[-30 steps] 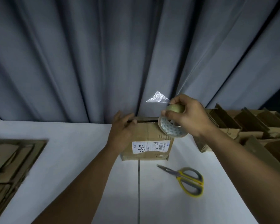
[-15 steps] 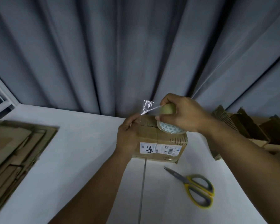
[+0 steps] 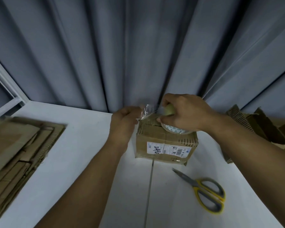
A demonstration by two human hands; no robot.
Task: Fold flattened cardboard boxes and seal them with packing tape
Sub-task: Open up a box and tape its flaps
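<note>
A small folded cardboard box point(image 3: 163, 142) with a white shipping label stands on the white table, close to the grey curtain. My right hand point(image 3: 183, 112) grips a roll of clear packing tape point(image 3: 173, 129) that sits on the box's top. A strip of clear tape point(image 3: 147, 111) runs from the roll leftwards to the box's top left edge. There my left hand point(image 3: 124, 122) pinches the free end of the tape at the box's left corner.
Yellow-handled scissors point(image 3: 204, 193) lie on the table in front and to the right of the box. A stack of flattened cardboard point(image 3: 15, 153) lies at the left. Several folded boxes point(image 3: 260, 127) stand at the right. The curtain hangs right behind the box.
The roll came down from above the box onto its top. My left hand moved from the box's side up to the tape's free end, and the tape now spans the box's top.
</note>
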